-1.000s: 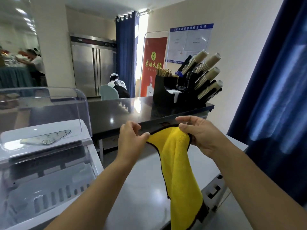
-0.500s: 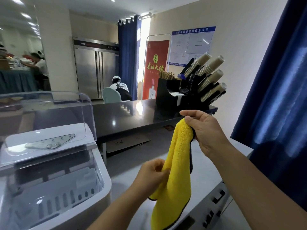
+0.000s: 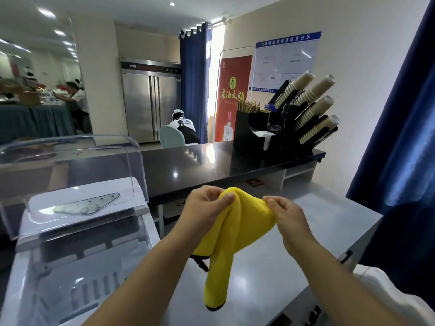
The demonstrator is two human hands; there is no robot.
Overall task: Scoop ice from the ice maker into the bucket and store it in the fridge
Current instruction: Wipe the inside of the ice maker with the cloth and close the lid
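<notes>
Place: I read this as a café or drinks bar opening onto a larger dining hall.
Landmark: a long dark counter (image 3: 188, 165) runs across my view.
On the counter: at its right end, a black organiser (image 3: 249, 135) with slanted stacks of paper cups (image 3: 313, 92).
In front of the counter: an ice maker (image 3: 47, 267), clear lid (image 3: 70, 165) raised.
Behind the counter: a steel double-door fridge (image 3: 150, 104), a red drinks banner (image 3: 233, 97) and a blue-framed notice board (image 3: 287, 57).
Beyond the counter's left end: people (image 3: 75, 95) seated at a cloth-draped table (image 3: 35, 121).
</notes>
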